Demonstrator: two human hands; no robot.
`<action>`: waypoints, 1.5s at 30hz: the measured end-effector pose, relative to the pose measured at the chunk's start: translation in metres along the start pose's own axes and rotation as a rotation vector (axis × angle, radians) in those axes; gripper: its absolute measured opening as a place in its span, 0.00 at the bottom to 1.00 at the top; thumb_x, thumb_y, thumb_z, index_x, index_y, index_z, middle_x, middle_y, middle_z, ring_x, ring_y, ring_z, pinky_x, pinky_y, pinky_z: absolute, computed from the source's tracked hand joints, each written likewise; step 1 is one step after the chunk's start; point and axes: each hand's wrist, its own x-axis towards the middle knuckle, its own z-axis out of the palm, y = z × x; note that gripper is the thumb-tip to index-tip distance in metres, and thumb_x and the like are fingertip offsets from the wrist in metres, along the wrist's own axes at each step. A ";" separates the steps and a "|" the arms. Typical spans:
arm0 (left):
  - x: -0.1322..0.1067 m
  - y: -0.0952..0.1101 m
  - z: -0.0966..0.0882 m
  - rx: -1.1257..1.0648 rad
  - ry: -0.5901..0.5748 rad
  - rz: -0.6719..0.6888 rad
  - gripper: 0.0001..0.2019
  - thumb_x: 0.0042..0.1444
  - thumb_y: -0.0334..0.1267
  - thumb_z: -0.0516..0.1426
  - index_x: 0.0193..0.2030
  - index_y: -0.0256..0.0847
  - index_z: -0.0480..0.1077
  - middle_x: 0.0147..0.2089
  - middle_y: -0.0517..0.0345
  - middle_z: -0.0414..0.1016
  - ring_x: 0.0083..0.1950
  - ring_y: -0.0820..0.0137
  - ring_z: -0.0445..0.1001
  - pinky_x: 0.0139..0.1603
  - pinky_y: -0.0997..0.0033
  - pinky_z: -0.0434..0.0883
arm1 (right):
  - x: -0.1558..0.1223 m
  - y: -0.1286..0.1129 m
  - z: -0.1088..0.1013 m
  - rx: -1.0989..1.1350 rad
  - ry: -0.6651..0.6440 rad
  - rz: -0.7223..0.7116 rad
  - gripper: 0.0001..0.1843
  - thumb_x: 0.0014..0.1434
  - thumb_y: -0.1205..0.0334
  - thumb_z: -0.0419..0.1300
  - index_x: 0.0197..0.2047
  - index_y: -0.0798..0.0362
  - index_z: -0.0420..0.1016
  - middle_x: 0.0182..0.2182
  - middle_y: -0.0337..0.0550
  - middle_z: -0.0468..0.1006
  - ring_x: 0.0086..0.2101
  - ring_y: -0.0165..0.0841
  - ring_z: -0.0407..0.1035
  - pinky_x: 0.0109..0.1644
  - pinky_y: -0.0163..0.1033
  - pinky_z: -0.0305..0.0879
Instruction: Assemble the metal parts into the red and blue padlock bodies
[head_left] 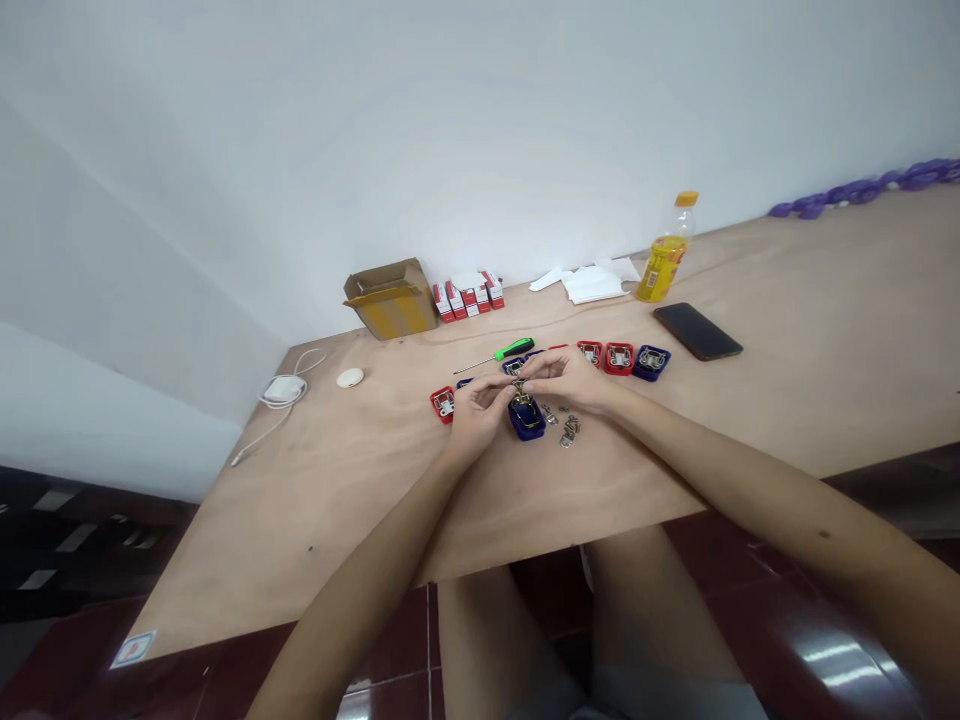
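My left hand (472, 412) and my right hand (566, 378) meet above the middle of the plywood table (322, 520), their fingertips pinching a small metal latch (519, 393). Directly below it sits a navy blue plastic holder (527, 420), partly hidden by my left hand. Loose metal latch parts (569, 431) lie just right of the holder. Left of my left hand is a red holder with a metal latch (443, 404). Beyond my right hand stand two red holders (604, 355) and a blue holder (651, 362), each with a latch.
A green-handled screwdriver (499, 351) lies behind my hands. A black phone (697, 331), yellow-labelled bottle (666, 250), white papers (592, 282), small red-and-white boxes (466, 297) and a cardboard box (391, 298) line the far side. A white charger (283, 390) sits left.
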 end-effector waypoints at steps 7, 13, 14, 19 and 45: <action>0.003 -0.002 -0.001 0.052 0.060 0.070 0.16 0.61 0.52 0.69 0.43 0.40 0.83 0.49 0.46 0.85 0.54 0.58 0.84 0.60 0.53 0.80 | 0.000 -0.001 -0.005 0.033 -0.052 0.036 0.21 0.46 0.53 0.83 0.43 0.50 0.91 0.41 0.47 0.89 0.41 0.39 0.83 0.49 0.48 0.81; 0.003 0.004 -0.001 0.068 0.018 0.087 0.15 0.63 0.52 0.67 0.42 0.42 0.84 0.51 0.46 0.85 0.56 0.58 0.82 0.61 0.53 0.79 | 0.000 -0.002 -0.008 0.030 -0.065 0.044 0.18 0.47 0.54 0.83 0.41 0.49 0.91 0.39 0.46 0.89 0.39 0.36 0.82 0.48 0.45 0.80; 0.002 0.004 -0.001 0.073 0.017 0.086 0.15 0.63 0.52 0.67 0.42 0.41 0.84 0.51 0.46 0.85 0.56 0.58 0.83 0.61 0.53 0.79 | 0.001 -0.002 -0.007 0.032 -0.055 0.045 0.18 0.47 0.54 0.83 0.41 0.50 0.91 0.38 0.45 0.89 0.38 0.36 0.82 0.47 0.45 0.80; 0.000 0.007 -0.003 0.091 0.012 0.139 0.14 0.66 0.50 0.66 0.44 0.41 0.84 0.49 0.46 0.85 0.55 0.59 0.83 0.60 0.56 0.80 | 0.002 0.000 -0.004 0.005 0.003 0.032 0.18 0.46 0.51 0.82 0.37 0.52 0.89 0.34 0.44 0.87 0.36 0.35 0.80 0.45 0.44 0.78; 0.001 -0.001 0.004 -0.228 0.110 -0.181 0.20 0.52 0.52 0.75 0.43 0.38 0.86 0.41 0.47 0.88 0.40 0.61 0.86 0.47 0.62 0.81 | 0.006 0.008 -0.010 -0.331 -0.040 -0.147 0.17 0.59 0.46 0.73 0.36 0.52 0.82 0.33 0.43 0.83 0.35 0.36 0.75 0.42 0.44 0.72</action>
